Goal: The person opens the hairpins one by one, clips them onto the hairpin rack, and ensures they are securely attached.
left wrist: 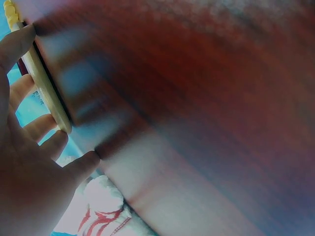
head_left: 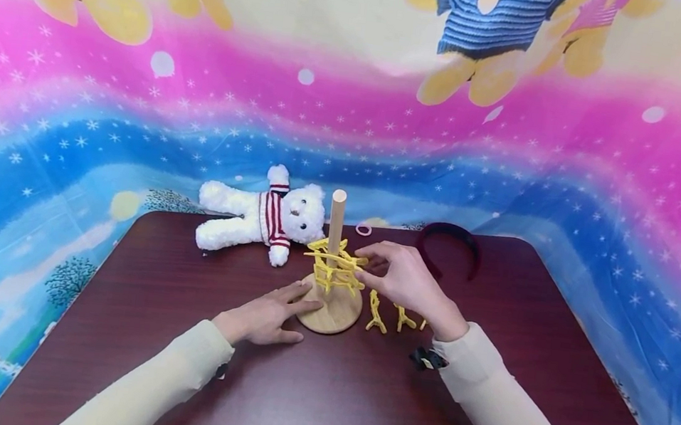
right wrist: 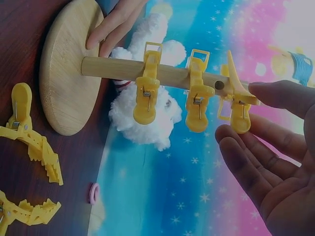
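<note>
A wooden post [right wrist: 172,74] rises from a round wooden base [head_left: 336,319], with three toothed, spring-hinged yellow hair clips around it. My right hand [head_left: 403,278] pinches the uppermost hair clip [right wrist: 240,103] by its handles, thumb on one side and fingers on the other. Lower down sit a middle clip [right wrist: 198,98] and a bottom clip [right wrist: 147,93]. Fingers spread, my left hand [head_left: 265,314] rests at the left edge of the base, its fingertips on the wood.
More yellow hair clips [head_left: 375,312] stand on the dark table [head_left: 264,396] right of the base. Behind lie a white teddy bear [head_left: 236,217] in a striped sweater, a pink ring [head_left: 364,229] and a dark headband [head_left: 472,241]. A printed cloth [head_left: 303,107] hangs around the table.
</note>
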A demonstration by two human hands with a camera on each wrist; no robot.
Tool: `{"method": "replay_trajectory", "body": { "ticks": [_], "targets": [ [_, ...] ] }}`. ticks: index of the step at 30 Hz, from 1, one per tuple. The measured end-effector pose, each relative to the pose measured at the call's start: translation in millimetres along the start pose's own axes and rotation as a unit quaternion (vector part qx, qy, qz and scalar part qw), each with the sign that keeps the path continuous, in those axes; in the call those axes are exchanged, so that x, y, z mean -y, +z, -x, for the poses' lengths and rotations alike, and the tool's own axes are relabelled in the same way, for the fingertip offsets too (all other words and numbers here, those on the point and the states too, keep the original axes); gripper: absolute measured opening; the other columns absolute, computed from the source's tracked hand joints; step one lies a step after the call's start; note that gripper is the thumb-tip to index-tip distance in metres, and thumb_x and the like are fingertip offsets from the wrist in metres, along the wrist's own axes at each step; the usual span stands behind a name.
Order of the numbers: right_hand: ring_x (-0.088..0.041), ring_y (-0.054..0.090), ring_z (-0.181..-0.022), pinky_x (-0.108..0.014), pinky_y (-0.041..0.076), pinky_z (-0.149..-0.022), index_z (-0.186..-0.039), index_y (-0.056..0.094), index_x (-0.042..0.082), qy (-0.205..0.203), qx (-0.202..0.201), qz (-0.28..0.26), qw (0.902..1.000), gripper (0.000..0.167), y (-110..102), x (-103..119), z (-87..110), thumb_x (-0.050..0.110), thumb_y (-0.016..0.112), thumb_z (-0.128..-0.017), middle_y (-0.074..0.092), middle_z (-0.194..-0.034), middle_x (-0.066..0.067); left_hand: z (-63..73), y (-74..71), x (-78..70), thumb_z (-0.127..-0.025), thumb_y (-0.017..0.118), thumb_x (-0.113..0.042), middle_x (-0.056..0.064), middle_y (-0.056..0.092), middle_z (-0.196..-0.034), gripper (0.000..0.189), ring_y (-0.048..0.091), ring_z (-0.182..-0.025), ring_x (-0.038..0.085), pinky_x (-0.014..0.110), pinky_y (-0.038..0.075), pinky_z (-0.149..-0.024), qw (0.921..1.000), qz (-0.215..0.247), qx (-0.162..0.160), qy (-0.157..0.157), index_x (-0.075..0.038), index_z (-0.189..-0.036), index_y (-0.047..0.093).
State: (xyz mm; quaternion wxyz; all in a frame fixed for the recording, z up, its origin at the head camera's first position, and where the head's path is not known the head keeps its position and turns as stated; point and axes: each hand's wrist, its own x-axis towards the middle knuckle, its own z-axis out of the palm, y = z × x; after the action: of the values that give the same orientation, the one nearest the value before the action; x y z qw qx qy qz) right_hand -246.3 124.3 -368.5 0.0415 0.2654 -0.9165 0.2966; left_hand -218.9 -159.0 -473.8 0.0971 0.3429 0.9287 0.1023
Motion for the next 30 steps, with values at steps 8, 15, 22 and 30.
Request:
{"method": "replay_trajectory", "body": {
  "ticks": [8,15,22,30],
  "targets": [
    [-0.014,0.071,-0.089,-0.035,0.060,-0.079,-0.118,0.072,0.018,0.005,0.004,-0.002,1.0000,0.033,0,-1,0.4,0.028,0.078,-0.086,0.073,-0.104,0.000,-0.3,1.5,0.9,-0.097,0.062,-0.046,0.015,0.020,-0.167,0.067,0.020,-0.154,0.035,0.053,0.031,-0.120,1.0000,-0.001,-0.002,0.000,-0.030,-0.156,0.035],
    [-0.012,0.072,-0.089,-0.035,0.060,-0.080,-0.119,0.072,0.018,0.008,0.002,-0.022,0.9997,0.035,-3,-4,3.1,0.031,0.078,-0.086,0.074,-0.104,-0.003,0.0,1.8,1.3,-0.097,0.062,-0.045,0.015,0.020,-0.167,0.067,0.020,-0.154,0.036,0.053,0.030,-0.120,1.0000,0.001,-0.006,0.003,-0.029,-0.156,0.035],
    [-0.009,0.071,-0.085,-0.034,0.059,-0.077,-0.118,0.072,0.018,0.018,-0.004,-0.028,0.9995,0.035,-12,-11,8.6,0.033,0.078,-0.087,0.076,-0.103,-0.002,-0.4,1.2,1.5,-0.097,0.062,-0.046,0.014,0.019,-0.167,0.068,0.018,-0.155,0.035,0.053,0.030,-0.120,1.0000,-0.001,-0.003,0.002,-0.030,-0.156,0.034],
    [-0.008,0.069,-0.082,-0.031,0.057,-0.074,-0.115,0.073,0.020,0.016,-0.002,-0.039,0.9991,0.030,-17,-23,17.1,0.031,0.078,-0.087,0.076,-0.104,-0.004,0.1,-0.2,0.8,-0.097,0.061,-0.046,0.015,0.019,-0.167,0.068,0.018,-0.155,0.035,0.053,0.029,-0.121,1.0000,-0.003,-0.001,0.005,-0.029,-0.157,0.033]
  ]
}}
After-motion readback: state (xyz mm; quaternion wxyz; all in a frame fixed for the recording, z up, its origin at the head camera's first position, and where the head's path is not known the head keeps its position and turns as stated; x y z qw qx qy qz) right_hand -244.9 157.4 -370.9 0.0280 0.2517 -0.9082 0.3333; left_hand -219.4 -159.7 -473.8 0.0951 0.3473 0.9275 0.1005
